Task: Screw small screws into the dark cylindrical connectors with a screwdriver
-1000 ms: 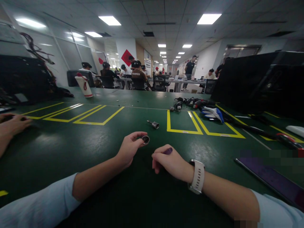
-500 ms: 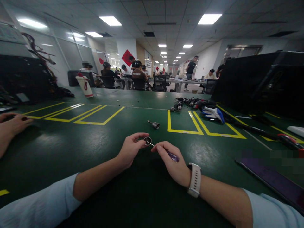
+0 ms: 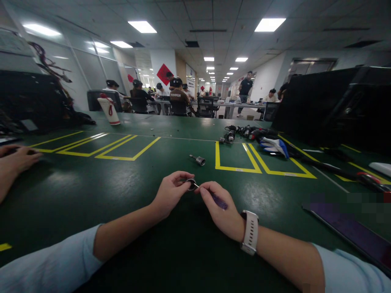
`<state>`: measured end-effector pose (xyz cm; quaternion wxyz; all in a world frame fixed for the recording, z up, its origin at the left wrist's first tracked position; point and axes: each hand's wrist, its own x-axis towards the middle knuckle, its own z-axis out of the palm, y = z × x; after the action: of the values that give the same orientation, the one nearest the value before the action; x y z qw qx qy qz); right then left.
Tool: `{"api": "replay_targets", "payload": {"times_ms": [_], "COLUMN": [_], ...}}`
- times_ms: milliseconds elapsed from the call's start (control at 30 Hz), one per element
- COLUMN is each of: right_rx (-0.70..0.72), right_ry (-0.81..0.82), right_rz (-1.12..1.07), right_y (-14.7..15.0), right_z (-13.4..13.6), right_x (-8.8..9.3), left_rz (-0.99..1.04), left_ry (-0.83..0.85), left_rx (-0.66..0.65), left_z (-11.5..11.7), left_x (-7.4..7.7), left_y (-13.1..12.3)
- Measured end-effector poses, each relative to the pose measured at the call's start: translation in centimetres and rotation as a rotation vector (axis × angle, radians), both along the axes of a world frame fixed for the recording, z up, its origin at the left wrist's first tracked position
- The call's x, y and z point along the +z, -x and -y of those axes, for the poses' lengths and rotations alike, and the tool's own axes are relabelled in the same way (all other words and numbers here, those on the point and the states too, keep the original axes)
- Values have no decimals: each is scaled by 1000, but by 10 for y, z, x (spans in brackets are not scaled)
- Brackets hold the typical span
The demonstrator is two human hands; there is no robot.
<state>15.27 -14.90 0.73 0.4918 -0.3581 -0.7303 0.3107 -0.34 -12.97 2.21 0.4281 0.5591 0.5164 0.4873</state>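
Observation:
My left hand [image 3: 172, 193] pinches a small round, hollow metal piece [image 3: 192, 185] between thumb and fingers, its open side turned toward my right hand. In my right hand [image 3: 222, 209] is a screwdriver [image 3: 220, 202] with a translucent purple handle. Its thin shaft points left into the mouth of the metal piece; whether the tip touches the inside I cannot tell. Just beyond both hands, a metal hole saw [image 3: 200, 160] with a shank lies on its side on the green table [image 3: 131, 183].
Yellow tape boxes [image 3: 238, 169] mark the table. Farther right lie dark tools [image 3: 230, 136], a blue-and-white glove [image 3: 273, 146] and a dark flat screen [image 3: 351, 232]. A white cup [image 3: 109, 110] stands at the back left. Another person's hand [image 3: 18, 162] rests at the left edge.
The metal piece in my left hand has shifted slightly down and right and is tilted differently. My right hand has turned a little, with the screwdriver handle lower in the grip.

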Motion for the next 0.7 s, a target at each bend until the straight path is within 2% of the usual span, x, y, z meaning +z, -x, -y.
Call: {"api": "replay_targets", "payload": {"times_ms": [367, 700], "right_rx": [13, 8], "right_ry": [-84, -88], "right_rz": [40, 63], "right_y": [-1, -1], "right_z": [4, 6], "right_x": [3, 7], "left_rz": [-35, -54], "left_ry": [-42, -75], "left_rx": [-14, -25], "left_z": [-5, -7], "left_x": [-6, -10], "left_y": [3, 5]}}
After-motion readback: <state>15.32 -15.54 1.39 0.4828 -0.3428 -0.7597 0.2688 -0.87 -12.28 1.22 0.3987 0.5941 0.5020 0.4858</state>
